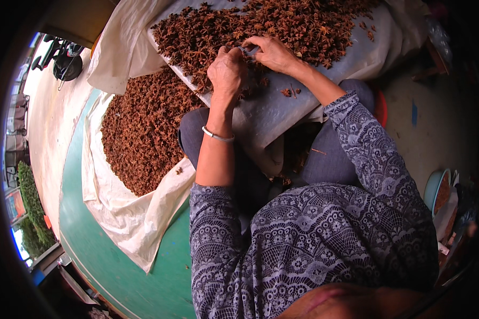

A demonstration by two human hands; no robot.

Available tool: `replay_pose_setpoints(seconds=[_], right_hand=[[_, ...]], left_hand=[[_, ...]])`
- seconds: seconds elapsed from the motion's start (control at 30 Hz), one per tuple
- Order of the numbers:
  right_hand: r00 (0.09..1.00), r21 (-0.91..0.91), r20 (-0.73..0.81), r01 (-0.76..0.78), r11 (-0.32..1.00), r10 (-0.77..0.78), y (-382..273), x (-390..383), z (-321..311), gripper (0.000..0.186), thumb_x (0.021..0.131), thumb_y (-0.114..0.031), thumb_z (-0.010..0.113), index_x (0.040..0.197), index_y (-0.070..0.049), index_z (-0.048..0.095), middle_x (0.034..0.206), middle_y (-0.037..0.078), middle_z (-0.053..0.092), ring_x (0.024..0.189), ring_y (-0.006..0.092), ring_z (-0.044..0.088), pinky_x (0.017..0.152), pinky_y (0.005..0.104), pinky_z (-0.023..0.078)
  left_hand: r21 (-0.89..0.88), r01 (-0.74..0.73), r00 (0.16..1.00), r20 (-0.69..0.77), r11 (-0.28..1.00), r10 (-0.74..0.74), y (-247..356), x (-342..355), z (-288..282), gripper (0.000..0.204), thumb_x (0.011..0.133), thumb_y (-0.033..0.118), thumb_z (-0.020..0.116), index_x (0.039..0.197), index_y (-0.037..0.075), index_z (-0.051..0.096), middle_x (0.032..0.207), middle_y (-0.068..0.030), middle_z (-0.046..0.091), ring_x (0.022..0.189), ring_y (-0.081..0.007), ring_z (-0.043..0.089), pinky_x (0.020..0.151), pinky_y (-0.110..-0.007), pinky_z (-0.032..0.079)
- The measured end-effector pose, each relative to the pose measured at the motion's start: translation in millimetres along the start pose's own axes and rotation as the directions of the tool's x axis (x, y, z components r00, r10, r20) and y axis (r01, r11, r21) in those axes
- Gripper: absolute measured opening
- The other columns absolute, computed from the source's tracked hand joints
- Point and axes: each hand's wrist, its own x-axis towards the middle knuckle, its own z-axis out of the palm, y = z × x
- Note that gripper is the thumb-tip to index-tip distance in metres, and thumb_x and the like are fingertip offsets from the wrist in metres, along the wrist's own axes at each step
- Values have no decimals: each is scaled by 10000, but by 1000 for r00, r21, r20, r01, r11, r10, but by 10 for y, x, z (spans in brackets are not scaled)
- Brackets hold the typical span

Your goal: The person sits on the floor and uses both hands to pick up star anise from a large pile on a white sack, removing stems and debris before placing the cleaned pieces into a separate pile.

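My left hand (pixel 226 72), a white bangle on its wrist, is closed over the front of a heap of dried star anise (pixel 314 32) on a raised, pale plastic sheet (pixel 263 117). My right hand (pixel 271 56) is just to its right, fingertips bent in toward the left one around a small greyish thing (pixel 250 50) that I cannot make out. What my left fingers hold is hidden. A few loose pieces (pixel 290 91) lie on the sheet below my right hand.
A larger pile of star anise (pixel 133 138) lies on a white sheet (pixel 117 218) over green floor (pixel 96 255) at left. A blue basin (pixel 431 194) stands at right, a red rounded object (pixel 380 109) beside my right knee. A dark wheeled object (pixel 66 66) stands at upper left.
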Motion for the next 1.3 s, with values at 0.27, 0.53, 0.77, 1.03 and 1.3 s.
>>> replay_pose_setpoints(seconds=[0.27,0.53,0.77,1.03,1.3], right_hand=[[978,-49,42,208,977,-207,-121,103,130,225,749,-176,576,853,23,579,739,199,617,699,320,628,628,392,478],[988,473,149,-36,880,-40,-238,182,-50,265,862,-211,488,840,18,621,609,64,603,504,125,584,453,258,463],[909,240,417,-120,963,10,-367,60,-87,233,850,-201,617,874,29,644,669,82,657,541,128,626,506,278,506],[912,333,408,-177,926,27,-397,-58,-196,226,876,-215,617,920,7,623,729,55,653,565,118,626,502,244,493],[886,413,462,-254,875,40,-273,-87,-208,248,896,-242,601,936,1,625,756,73,667,613,136,651,524,228,503]], left_hand=[[-845,347,916,212,407,-341,61,107,-329,135,807,117,647,821,-17,645,695,-18,607,590,-80,532,544,-217,435],[-828,120,983,23,548,-181,-6,75,-372,134,878,122,607,894,-11,604,709,-10,568,579,-69,495,524,-224,412],[-785,230,970,141,575,-196,36,56,-427,127,853,98,627,891,-21,649,751,-29,625,647,-91,555,565,-227,455],[-907,305,927,212,291,-310,-54,45,-495,175,891,119,581,987,-15,640,702,-22,600,636,-84,560,572,-228,471],[-719,302,946,305,626,-107,38,22,-491,156,858,126,632,911,-21,631,760,-36,624,682,-101,562,627,-226,461]])
